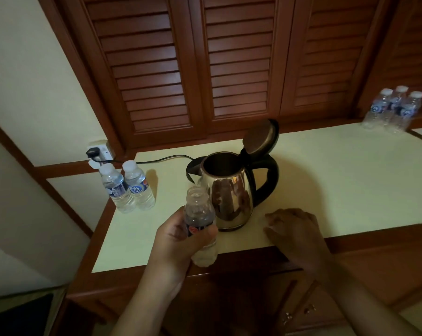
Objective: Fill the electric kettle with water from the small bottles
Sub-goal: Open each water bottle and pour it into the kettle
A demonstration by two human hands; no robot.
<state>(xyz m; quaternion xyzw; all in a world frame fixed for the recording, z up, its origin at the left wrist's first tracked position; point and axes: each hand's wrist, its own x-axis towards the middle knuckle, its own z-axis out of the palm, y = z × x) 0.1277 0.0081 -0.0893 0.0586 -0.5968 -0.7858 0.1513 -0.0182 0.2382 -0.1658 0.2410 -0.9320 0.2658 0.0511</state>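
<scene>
The left hand (180, 236) is wrapped round the middle of an uncapped bottle (201, 221), fingers and thumb pressed on its label. The bottle stands nearly upright, its long axis running up and down with a slight lean, the open neck pointing up and away from the person and its base hanging just past the near edge of the counter (137, 229). Some water shows in its lower part.

To the right of that grip the right hand (293, 227) lies palm down on the counter near the edge, fingers loosely curled toward the surface; whether it covers something I cannot tell.

Just beyond the held bottle, almost touching its neck as seen from here, stands the electric kettle (229, 192), a shiny steel body with a black handle (268, 180) turned to the right of the grip and a black spout (193, 168) turned to the left. Its lid (260, 137) is tipped back and stands open, so the mouth is clear from above.

Left of the grip and a little farther back, two capped bottles (128, 187) stand side by side, upright and touching. Behind them the black cord (166, 158) runs from the kettle to a plug in the wall socket (99, 151).

Far off to the right of the grip, at the back of the counter, three more capped bottles (394, 109) stand in a tight group. Brown louvred doors (229, 69) close off the wall behind.
</scene>
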